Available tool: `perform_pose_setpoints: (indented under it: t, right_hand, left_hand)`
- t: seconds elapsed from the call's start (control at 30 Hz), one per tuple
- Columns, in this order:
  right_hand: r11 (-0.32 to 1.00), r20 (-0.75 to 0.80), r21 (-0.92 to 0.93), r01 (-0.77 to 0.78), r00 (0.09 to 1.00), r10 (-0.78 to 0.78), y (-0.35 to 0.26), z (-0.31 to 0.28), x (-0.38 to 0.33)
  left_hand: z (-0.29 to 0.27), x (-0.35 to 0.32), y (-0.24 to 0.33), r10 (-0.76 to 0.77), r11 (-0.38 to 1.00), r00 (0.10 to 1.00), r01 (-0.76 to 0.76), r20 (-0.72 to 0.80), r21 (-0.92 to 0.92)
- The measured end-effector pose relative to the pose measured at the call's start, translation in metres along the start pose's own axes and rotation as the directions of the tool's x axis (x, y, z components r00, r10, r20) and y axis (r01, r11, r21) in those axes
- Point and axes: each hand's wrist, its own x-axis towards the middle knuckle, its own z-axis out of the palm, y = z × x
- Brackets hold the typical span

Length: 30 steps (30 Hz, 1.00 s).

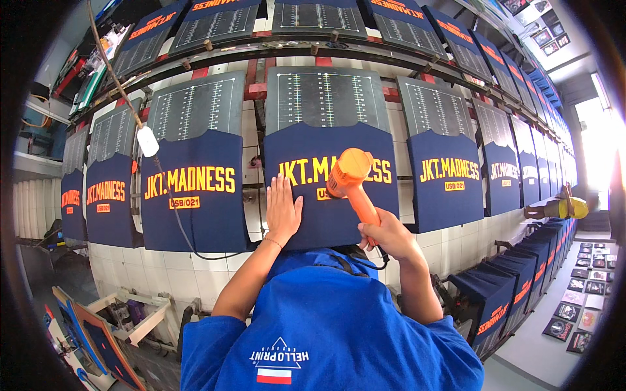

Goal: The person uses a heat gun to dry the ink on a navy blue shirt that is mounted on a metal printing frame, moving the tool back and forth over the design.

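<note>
A navy shirt [339, 225] with yellow-orange printed lettering lies flat on a dark printing board [303, 98] marked with white ruler dots. My left hand [283, 212] rests on the shirt's left part, palm down with fingers stretched out, at the edge of the print. In my right hand [390, 236] is an orange hair dryer [355, 186], gripped by its handle. Its round body is over the middle of the print and hides some of the letters. Whether the nozzle touches the fabric I cannot tell.
Matching shirts on boards stand to the left [192, 225] and right [447, 208]. A cord with a white connector [148, 141] hangs across the left board. A far row of boards [319, 19] runs behind a rail. Another person in yellow [574, 208] is at the far right.
</note>
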Motion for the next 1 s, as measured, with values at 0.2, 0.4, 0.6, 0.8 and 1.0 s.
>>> perform_pose_setpoints:
  t: [0.2,0.4,0.6,0.8,1.0]
  right_hand:
    - [0.998,0.044,-0.049,-0.047,0.998,0.049,-0.006,0.001,-0.002]
    - [0.998,0.028,-0.057,-0.022,0.999,0.024,-0.003,0.01,0.001]
    - [1.0,0.02,-0.001,0.003,1.0,-0.003,-0.002,0.022,0.005]
    - [0.999,0.034,-0.047,-0.009,0.999,0.011,-0.01,0.027,0.006]
    - [1.0,-0.012,-0.007,0.031,0.999,-0.031,-0.014,0.042,0.011]
  left_hand:
    - [-0.005,-0.011,0.002,-0.002,0.998,0.999,0.005,0.043,-0.067]
    - [-0.012,-0.026,-0.006,0.027,0.971,1.0,-0.024,0.008,-0.237]
    - [-0.052,-0.02,-0.062,-0.111,0.965,0.962,0.044,-0.249,-0.259]
    - [-0.134,-0.019,-0.143,-0.269,0.959,0.715,0.259,-0.645,-0.113]
    - [-0.155,-0.035,-0.216,-0.649,0.759,0.508,0.378,-0.566,-0.53]
